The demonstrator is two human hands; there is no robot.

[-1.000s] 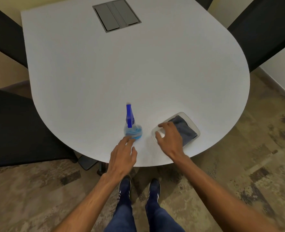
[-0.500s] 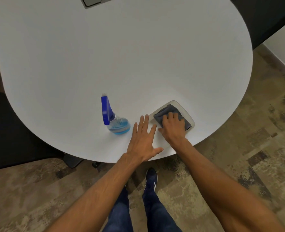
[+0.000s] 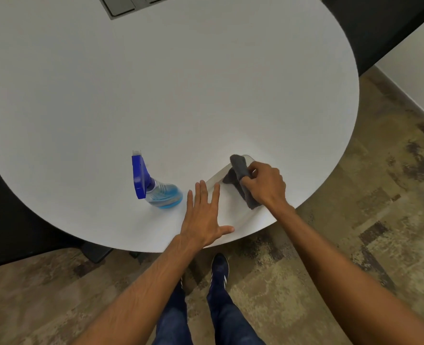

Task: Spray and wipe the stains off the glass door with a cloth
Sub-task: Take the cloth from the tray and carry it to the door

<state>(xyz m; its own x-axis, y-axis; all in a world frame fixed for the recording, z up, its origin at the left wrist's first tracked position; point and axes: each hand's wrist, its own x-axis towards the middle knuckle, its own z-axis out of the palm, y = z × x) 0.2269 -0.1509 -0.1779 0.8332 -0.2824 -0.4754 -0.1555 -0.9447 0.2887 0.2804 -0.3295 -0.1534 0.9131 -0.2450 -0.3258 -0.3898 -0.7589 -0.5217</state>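
Your right hand (image 3: 265, 185) is pinching the gray cloth (image 3: 240, 175), lifting it partly off the white tray (image 3: 214, 179) at lower middle. Your left hand (image 3: 203, 215) is lying flat with fingers spread, touching the tray's near edge. Just left, the spray bottle (image 3: 156, 185) is standing on the white table (image 3: 181, 83).

Wide bare worktop (image 3: 181, 83) from nine round to two o'clock, free passage there. Near edge is crowded: spray bottle (image 3: 156, 188) at seven, flat left hand (image 3: 203, 217) beside it, tray (image 3: 231, 207) just right.
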